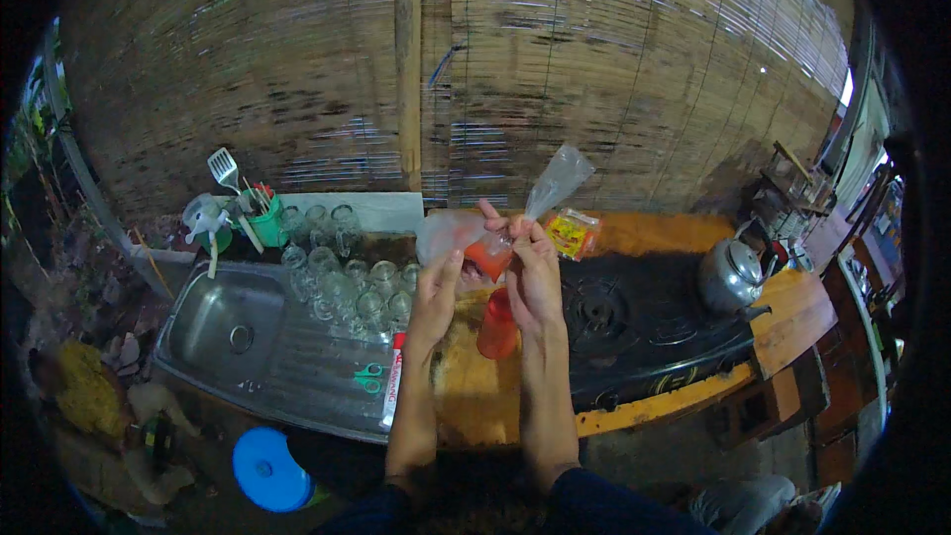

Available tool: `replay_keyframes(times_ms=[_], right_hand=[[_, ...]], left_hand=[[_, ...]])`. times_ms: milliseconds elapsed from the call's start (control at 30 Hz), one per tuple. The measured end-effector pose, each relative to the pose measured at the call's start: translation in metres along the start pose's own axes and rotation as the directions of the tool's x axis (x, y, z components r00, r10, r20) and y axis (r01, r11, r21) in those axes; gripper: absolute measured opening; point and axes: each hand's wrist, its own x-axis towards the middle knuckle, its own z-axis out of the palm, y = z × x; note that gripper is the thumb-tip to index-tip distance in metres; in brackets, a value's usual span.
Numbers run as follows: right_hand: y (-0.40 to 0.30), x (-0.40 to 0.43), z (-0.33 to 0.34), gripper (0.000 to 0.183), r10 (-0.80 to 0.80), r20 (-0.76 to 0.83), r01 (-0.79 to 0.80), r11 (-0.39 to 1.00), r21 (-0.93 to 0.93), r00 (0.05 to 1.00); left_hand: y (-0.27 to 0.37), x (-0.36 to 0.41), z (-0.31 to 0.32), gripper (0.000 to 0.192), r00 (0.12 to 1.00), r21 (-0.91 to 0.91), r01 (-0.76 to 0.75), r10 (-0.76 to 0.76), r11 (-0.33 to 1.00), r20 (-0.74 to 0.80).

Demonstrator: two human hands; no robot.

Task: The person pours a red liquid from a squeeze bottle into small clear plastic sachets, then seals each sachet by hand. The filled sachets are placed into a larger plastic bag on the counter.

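Both my hands are raised over the wooden counter, around a clear plastic bag (561, 177) whose loose top flares up to the right. My right hand (533, 253) pinches the bag at its gathered neck. Close beside it, my left hand (446, 286) has its thumb up near the lower part of the bag; its grip is partly hidden. Something orange-red (490, 258) shows between the hands, apparently in the bag. A red plastic cup (497, 331) stands on the counter below. Behind the right hand lies a yellow and red packet (572, 233). Another pale plastic bag (446, 234) lies behind the left hand.
Left are a steel sink (241, 312), several glass mugs (338, 290), green-handled scissors (370, 377) and a red-and-white packet (394, 386). A black gas stove (639, 342) and metal kettle (732, 275) stand right. A blue lid (271, 469) is below; people sit at lower left and lower right.
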Motion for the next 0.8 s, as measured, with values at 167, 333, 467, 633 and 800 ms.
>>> replay_keyframes(times_ms=[167,333,467,633,800], right_hand=[[0.004,0.006,0.001,0.023,-0.018,-0.08,0.014,0.998,-0.057,0.997],[0.017,-0.011,0.004,0.019,0.034,-0.147,-0.036,0.999,-0.016,0.989],[0.019,-0.022,-0.001,0.015,0.111,-0.226,-0.096,0.992,0.077,0.968],[0.013,-0.021,-0.013,0.02,-0.011,-0.221,0.029,0.996,0.081,0.975],[0.011,-0.021,-0.009,0.015,0.014,-0.249,-0.003,0.999,0.041,0.968]], left_hand=[[-0.002,0.006,0.002,0.049,0.853,0.709,-0.429,0.51,0.56,0.113],[-0.026,-0.01,0.008,0.034,0.979,0.564,-0.125,0.194,0.816,-0.063],[-0.038,-0.016,0.016,0.052,0.97,-0.116,0.206,-0.219,0.972,-0.105],[-0.02,-0.02,0.008,0.036,0.951,0.44,-0.237,0.3,0.866,-0.079],[-0.013,-0.023,0.013,0.056,0.893,0.691,-0.397,0.428,0.605,0.139]])
